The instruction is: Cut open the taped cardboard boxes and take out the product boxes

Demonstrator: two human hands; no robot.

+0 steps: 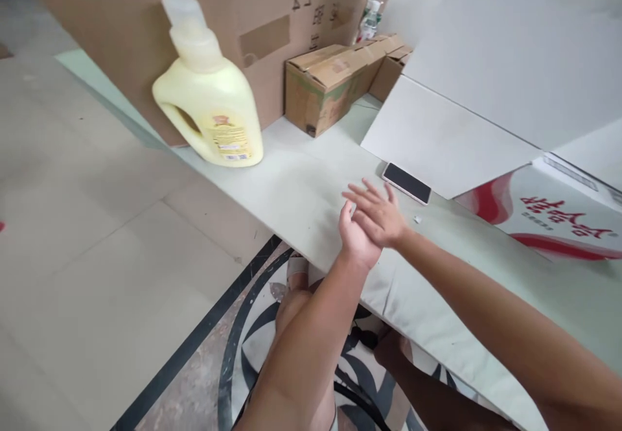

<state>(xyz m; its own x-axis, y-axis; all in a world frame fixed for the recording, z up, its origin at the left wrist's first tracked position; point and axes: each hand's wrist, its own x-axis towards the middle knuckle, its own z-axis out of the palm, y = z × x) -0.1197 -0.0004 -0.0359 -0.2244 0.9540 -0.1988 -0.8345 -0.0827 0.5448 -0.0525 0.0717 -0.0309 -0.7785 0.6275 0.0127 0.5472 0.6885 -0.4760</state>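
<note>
My right hand (381, 216) lies across my left hand (358, 242), palm against palm, above the pale table near its front edge. The right fingers are stretched out and spread, with nothing visible in them. My left hand is underneath; its thumb sticks up and looks extended, while the right hand covers most of its other fingers. Just beyond the hands lies a phone (407, 183) with a dark screen, flat on the table. A small white scrap (416, 220) rests beside the right wrist.
A pale yellow detergent bottle (214, 100) stands at the table's left edge, against a large cardboard box (262, 3). Behind are a smaller carton (323, 87) and plastic bottles (372, 16). A white box with open flaps (558, 210) occupies the right side. Tiled floor (121, 243) lies left.
</note>
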